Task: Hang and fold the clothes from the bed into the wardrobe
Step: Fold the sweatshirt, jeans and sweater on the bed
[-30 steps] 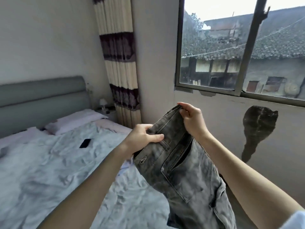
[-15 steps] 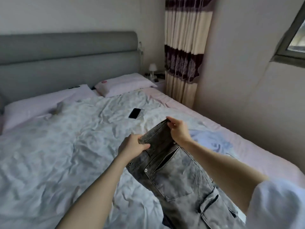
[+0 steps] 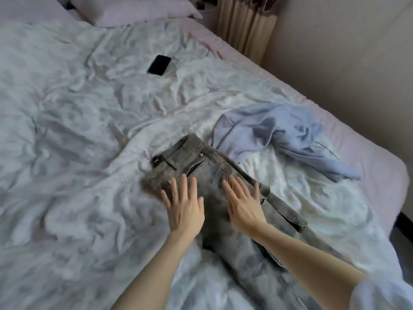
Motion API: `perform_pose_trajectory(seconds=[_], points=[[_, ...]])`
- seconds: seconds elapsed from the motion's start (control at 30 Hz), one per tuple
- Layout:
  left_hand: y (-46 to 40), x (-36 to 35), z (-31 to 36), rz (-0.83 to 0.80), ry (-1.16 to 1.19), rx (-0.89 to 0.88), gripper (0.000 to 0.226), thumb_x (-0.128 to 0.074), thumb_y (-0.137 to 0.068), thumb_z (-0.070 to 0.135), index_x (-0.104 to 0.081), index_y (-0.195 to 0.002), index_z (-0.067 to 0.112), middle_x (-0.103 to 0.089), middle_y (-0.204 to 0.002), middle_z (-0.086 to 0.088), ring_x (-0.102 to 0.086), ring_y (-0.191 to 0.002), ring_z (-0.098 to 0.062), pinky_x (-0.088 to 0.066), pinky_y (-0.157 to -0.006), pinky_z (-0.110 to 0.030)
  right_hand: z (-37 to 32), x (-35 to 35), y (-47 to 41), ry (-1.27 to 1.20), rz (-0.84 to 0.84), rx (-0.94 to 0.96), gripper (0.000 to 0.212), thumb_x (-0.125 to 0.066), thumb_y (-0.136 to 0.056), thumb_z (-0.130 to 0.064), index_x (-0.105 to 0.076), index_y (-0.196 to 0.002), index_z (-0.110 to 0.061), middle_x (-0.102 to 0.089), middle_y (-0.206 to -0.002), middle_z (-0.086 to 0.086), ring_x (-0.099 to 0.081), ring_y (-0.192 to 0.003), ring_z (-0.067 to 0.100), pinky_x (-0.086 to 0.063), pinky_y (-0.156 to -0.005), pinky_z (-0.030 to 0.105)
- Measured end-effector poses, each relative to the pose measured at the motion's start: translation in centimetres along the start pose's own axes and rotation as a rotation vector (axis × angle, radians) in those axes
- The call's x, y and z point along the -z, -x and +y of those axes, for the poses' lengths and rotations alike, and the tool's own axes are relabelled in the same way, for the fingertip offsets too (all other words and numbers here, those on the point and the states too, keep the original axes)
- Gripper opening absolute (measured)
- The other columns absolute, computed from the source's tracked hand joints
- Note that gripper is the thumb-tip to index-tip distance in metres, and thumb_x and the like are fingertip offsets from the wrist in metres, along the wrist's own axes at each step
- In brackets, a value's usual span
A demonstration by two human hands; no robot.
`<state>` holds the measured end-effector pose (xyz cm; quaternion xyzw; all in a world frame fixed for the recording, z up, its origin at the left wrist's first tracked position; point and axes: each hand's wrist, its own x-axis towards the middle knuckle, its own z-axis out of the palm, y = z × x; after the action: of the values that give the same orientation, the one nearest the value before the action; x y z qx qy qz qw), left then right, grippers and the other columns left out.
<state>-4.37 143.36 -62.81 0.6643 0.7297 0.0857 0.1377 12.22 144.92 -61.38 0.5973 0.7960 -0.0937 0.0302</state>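
Washed grey jeans (image 3: 201, 162), pale blue shirt (image 3: 279, 130), black phone (image 3: 159, 65)

The jeans (image 3: 214, 166) lie on the bed (image 3: 67, 153), shirt (image 3: 279, 135) just right, phone (image 3: 159, 65) farther back.

**Around the bed: what else I can see**

In the upper middle of my frame a flat black rectangular phone (image 3: 159, 65) lies face-up on the rumpled white duvet (image 3: 73, 121), well apart from everything else. At the top edge I see a pale pink pillow (image 3: 134, 8) resting at the head end. Top right of centre hangs a cream pleated curtain (image 3: 243, 30) with a dark band, against a plain beige wall (image 3: 348, 54) filling the upper right.
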Motion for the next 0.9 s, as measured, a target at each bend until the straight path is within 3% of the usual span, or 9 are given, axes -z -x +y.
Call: perform_pose_trajectory(seconds=[0.13, 0.27, 0.37, 0.4, 0.47, 0.57, 0.67, 0.77, 0.9], points=[[4.8, -4.9, 3.1, -0.118, -0.002, -0.142, 0.059, -0.037, -0.084, 0.042, -0.052, -0.134, 0.017, -0.044, -0.144, -0.014, -0.039, -0.133, -0.039, -0.021, -0.105, -0.062, 3.8, -4.7, 5.4, 0.094, -0.067, -0.036, 0.053, -0.032, -0.089, -0.033, -0.042, -0.139, -0.016, -0.045, -0.144, 0.008, -0.04, -0.134, 0.024, -0.025, -0.104, 0.066], [8.8, -8.0, 6.0, -0.198, 0.015, -0.183, 0.061, -0.038, -0.084, 0.045, -0.047, -0.138, 0.019, -0.04, -0.146, -0.015, -0.033, -0.136, -0.037, -0.018, -0.107, -0.063, 7.4, -6.6, 10.4, 0.131, -0.084, -0.107, 0.053, -0.017, -0.098, -0.044, -0.034, -0.143, -0.021, -0.036, -0.149, 0.004, -0.023, -0.14, 0.02, -0.012, -0.108, 0.059], [11.4, -9.0, 7.7, -0.208, 0.025, -0.207, 0.062, -0.039, -0.084, 0.045, -0.044, -0.14, 0.02, -0.038, -0.148, -0.015, -0.03, -0.138, -0.036, -0.015, -0.108, -0.063, 10.2, -7.1, 14.1, 0.035, -0.05, -0.233, 0.06, -0.008, -0.094, -0.05, -0.016, -0.148, -0.024, -0.011, -0.155, -0.004, -0.002, -0.143, 0.011, -0.003, -0.113, 0.052], [12.1, -9.2, 8.1, -0.207, 0.026, -0.215, 0.062, -0.039, -0.084, 0.045, -0.044, -0.14, 0.019, -0.037, -0.148, -0.015, -0.029, -0.138, -0.035, -0.014, -0.108, -0.063, 11.0, -7.1, 15.3, -0.028, -0.037, -0.285, 0.062, -0.009, -0.092, -0.049, -0.013, -0.148, -0.024, -0.008, -0.155, -0.005, -0.003, -0.143, 0.011, -0.006, -0.114, 0.049], [12.9, -9.3, 9.1, -0.226, 0.015, -0.245, 0.062, -0.039, -0.084, 0.045, -0.042, -0.141, 0.019, -0.036, -0.149, -0.013, -0.027, -0.139, -0.035, -0.013, -0.108, -0.064, 12.7, -6.8, 18.0, -0.174, 0.046, -0.379, 0.06, -0.024, -0.093, -0.04, -0.03, -0.146, -0.013, -0.031, -0.152, 0.005, -0.029, -0.138, 0.023, -0.025, -0.111, 0.043], [13.0, -8.8, 11.1, -0.234, -0.024, -0.342, 0.06, -0.039, -0.085, 0.041, -0.04, -0.141, 0.02, -0.034, -0.151, -0.009, -0.024, -0.14, -0.034, -0.012, -0.106, -0.066, 15.2, -6.2, 22.5, -0.228, 0.103, -0.489, 0.042, -0.048, -0.087, -0.02, -0.054, -0.125, -0.004, -0.06, -0.117, 0.015, -0.055, -0.107, 0.036, -0.043, -0.087, 0.044], [11.8, -8.2, 14.2, -0.245, -0.083, -0.5, 0.056, -0.036, -0.087, 0.038, -0.041, -0.14, 0.02, -0.035, -0.151, -0.006, -0.021, -0.141, -0.033, -0.013, -0.105, -0.069, 17.2, -6.2, 25.7, -0.258, 0.061, -0.532, 0.035, -0.042, -0.082, -0.028, -0.059, -0.106, -0.011, -0.062, -0.098, 0.007, -0.057, -0.092, 0.032, -0.038, -0.074, 0.038], [10.7, -7.8, 18.5, -0.326, -0.208, -0.699, 0.053, -0.035, -0.09, 0.039, -0.044, -0.139, 0.023, -0.041, -0.148, -0.001, -0.022, -0.142, -0.032, -0.018, -0.105, -0.072, 19.1, -6.8, 28.0, -0.373, 0.004, -0.613, 0.022, -0.049, -0.087, -0.021, -0.057, -0.106, -0.013, -0.063, -0.1, 0.004, -0.056, -0.096, 0.028, -0.034, -0.08, 0.035], [9.5, -8.5, 22.3, -0.441, -0.322, -0.834, 0.047, -0.032, -0.099, 0.045, -0.036, -0.143, 0.028, -0.038, -0.146, 0.008, -0.011, -0.144, -0.019, 0.013, -0.108, -0.063, 22.0, -8.3, 30.7, -0.45, -0.078, -0.638, 0.018, -0.047, -0.091, -0.026, -0.056, -0.103, -0.016, -0.064, -0.1, 0.003, -0.055, -0.1, 0.023, -0.031, -0.083, 0.031]])
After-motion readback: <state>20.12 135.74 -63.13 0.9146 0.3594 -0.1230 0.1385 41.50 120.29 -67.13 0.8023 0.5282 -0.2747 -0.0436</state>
